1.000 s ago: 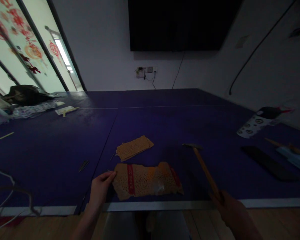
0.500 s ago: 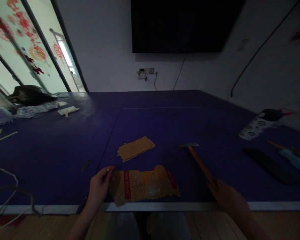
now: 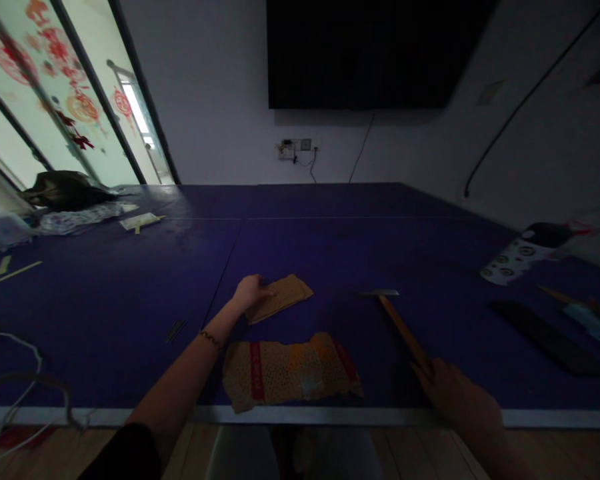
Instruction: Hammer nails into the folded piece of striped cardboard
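- From where I stand, the left hand (image 3: 250,293) is on the left end of the cardboard stack (image 3: 286,295), thumb over the top; I can't tell whether its fingers close on anything.
- That stack lies on the tabletop (image 3: 330,247), just beyond the speckled cardboard sheet (image 3: 285,375) near the front edge.
- The stack looks light and fairly stiff — probably best pinched by a short end, keeping its layers together.
- The sheet seems thinner and weaker, its edges ragged and its face dotted all over; I'd hold it by a corner, away from the dots, where it could tear.
- The right hand (image 3: 457,393) grips the hammer (image 3: 405,333) low on its wooden handle — likely head-heavy, so a firm hold suits it.
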Tool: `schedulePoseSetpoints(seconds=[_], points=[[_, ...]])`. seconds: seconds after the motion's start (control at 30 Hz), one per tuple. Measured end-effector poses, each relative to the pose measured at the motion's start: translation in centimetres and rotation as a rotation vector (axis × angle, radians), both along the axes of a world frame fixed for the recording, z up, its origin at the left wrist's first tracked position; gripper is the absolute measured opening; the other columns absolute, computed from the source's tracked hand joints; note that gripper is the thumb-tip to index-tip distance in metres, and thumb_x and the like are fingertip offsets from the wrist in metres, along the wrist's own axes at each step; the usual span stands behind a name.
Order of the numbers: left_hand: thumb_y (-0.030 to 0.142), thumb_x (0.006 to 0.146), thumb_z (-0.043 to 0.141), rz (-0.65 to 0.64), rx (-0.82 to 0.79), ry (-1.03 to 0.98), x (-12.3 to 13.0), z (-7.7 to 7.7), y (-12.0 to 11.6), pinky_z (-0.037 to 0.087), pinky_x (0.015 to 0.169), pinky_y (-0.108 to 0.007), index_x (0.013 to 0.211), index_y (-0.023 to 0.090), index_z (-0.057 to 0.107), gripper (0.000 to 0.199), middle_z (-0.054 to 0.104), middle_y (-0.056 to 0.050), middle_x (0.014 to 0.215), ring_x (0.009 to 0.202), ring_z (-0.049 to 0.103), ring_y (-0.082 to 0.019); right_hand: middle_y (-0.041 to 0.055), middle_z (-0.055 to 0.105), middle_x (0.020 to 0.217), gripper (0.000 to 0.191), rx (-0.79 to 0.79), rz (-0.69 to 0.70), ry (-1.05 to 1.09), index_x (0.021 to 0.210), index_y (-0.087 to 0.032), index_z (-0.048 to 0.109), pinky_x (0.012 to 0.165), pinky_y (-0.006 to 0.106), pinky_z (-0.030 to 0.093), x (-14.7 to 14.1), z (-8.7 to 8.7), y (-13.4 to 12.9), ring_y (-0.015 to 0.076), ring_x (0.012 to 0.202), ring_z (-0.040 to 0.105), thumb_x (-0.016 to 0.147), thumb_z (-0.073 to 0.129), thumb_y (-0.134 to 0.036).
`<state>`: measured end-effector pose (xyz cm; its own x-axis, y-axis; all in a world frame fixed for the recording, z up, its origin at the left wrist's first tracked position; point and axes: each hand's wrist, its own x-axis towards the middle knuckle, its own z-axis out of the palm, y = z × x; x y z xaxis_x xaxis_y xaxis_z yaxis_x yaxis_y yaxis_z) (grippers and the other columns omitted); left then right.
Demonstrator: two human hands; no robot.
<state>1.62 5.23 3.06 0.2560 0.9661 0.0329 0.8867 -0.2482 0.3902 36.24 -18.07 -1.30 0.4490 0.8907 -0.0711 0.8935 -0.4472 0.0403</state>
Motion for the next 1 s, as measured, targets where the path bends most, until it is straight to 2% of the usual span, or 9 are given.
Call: schedulePoseSetpoints(seconds=[0.1, 0.2, 0.33, 0.47, 0.6, 0.73, 0.83, 0.93, 1.0], points=[[0.041, 0.056, 0.072, -0.073, -0.075, 0.059, 0.8, -0.4, 2.2, 0.038, 0.056, -0.022, 0.071, 0.013, 0.065, 0.033, 0.064, -0.005, 0.067, 0.07, 0.059, -0.02, 0.0133, 0.063, 0.077, 0.028, 0.033, 0.016, -0.047, 0.077, -0.016, 0.055, 0.059, 0.039, 0.046, -0.1, -0.4, -0.1, 0.0294, 0.068, 0.066, 0.087, 0.037, -0.036], [0.039, 0.055, 0.072, -0.146, -0.137, 0.092, 0.9, -0.8, 3.2, 0.034, 0.052, -0.02, 0.064, 0.014, 0.064, 0.028, 0.059, -0.001, 0.058, 0.063, 0.057, -0.017, 0.0111, 0.062, 0.075, 0.023, 0.029, 0.021, -0.046, 0.078, -0.017, 0.051, 0.058, 0.037, 0.046, -0.2, -0.5, -0.1, 0.0286, 0.069, 0.066, 0.086, 0.037, -0.033], [0.039, 0.054, 0.071, -0.2, -0.197, 0.117, 0.9, -1.1, 4.0, 0.032, 0.05, -0.02, 0.063, 0.014, 0.064, 0.028, 0.056, 0.002, 0.055, 0.059, 0.053, -0.014, 0.0109, 0.062, 0.078, 0.017, 0.0, 0.029, 0.024, 0.081, -0.017, 0.047, 0.056, 0.034, 0.044, -0.3, -0.2, -0.2, 0.0266, 0.069, 0.066, 0.087, 0.037, -0.028], [0.04, 0.052, 0.071, -0.235, -0.249, 0.127, 0.9, -1.3, 4.5, 0.032, 0.048, -0.02, 0.063, 0.013, 0.065, 0.03, 0.056, 0.001, 0.056, 0.057, 0.051, -0.013, 0.0098, 0.062, 0.075, 0.021, 0.006, 0.017, 0.049, 0.076, -0.018, 0.046, 0.054, 0.032, 0.043, -0.2, 0.0, -0.3, 0.0255, 0.067, 0.065, 0.088, 0.037, -0.032], [0.037, 0.052, 0.071, -0.283, -0.291, 0.119, 1.2, -1.4, 4.5, 0.034, 0.05, -0.02, 0.067, 0.013, 0.066, 0.03, 0.06, 0.001, 0.062, 0.06, 0.053, -0.014, 0.0129, 0.061, 0.074, 0.023, 0.059, 0.005, -0.073, 0.076, -0.015, 0.049, 0.058, 0.034, 0.044, -0.9, -0.1, -0.6, 0.0288, 0.071, 0.065, 0.086, 0.044, -0.034], [0.035, 0.051, 0.071, -0.312, -0.3, 0.122, 1.5, -1.2, 4.4, 0.037, 0.054, -0.021, 0.07, 0.012, 0.067, 0.03, 0.061, 0.0, 0.064, 0.062, 0.054, -0.015, 0.022, 0.059, 0.091, 0.027, 0.251, 0.061, -0.152, 0.09, -0.008, 0.051, 0.072, 0.041, 0.044, -5.1, -0.3, -0.5, 0.0345, 0.083, 0.061, 0.082, 0.052, -0.035], [0.033, 0.051, 0.071, -0.327, -0.292, 0.129, 1.8, -1.1, 4.3, 0.037, 0.055, -0.021, 0.071, 0.012, 0.068, 0.029, 0.061, 0.0, 0.063, 0.063, 0.054, -0.016, 0.0175, 0.061, 0.094, 0.031, 0.362, 0.182, 0.134, 0.101, -0.01, 0.048, 0.076, 0.037, 0.045, -9.9, -0.4, 0.2, 0.03, 0.089, 0.06, 0.083, 0.05, -0.035], [0.034, 0.053, 0.07, -0.35, -0.286, 0.132, 2.4, -1.2, 4.0, 0.037, 0.055, -0.02, 0.068, 0.013, 0.068, 0.026, 0.059, 0.001, 0.06, 0.062, 0.054, -0.015, 0.0192, 0.061, 0.096, 0.039, 0.297, 0.141, 0.357, 0.103, -0.01, 0.05, 0.076, 0.039, 0.045, -13.6, -0.4, 1.2, 0.0336, 0.093, 0.058, 0.076, 0.057, -0.036], [0.035, 0.054, 0.07, -0.367, -0.279, 0.133, 3.0, -1.3, 3.6, 0.036, 0.055, -0.02, 0.066, 0.013, 0.068, 0.026, 0.059, 0.002, 0.057, 0.061, 0.054, -0.015, 0.0191, 0.061, 0.095, 0.033, 0.278, 0.104, 0.463, 0.098, -0.01, 0.054, 0.075, 0.039, 0.046, -14.7, -0.2, 1.8, 0.0332, 0.091, 0.059, 0.073, 0.057, -0.032]])
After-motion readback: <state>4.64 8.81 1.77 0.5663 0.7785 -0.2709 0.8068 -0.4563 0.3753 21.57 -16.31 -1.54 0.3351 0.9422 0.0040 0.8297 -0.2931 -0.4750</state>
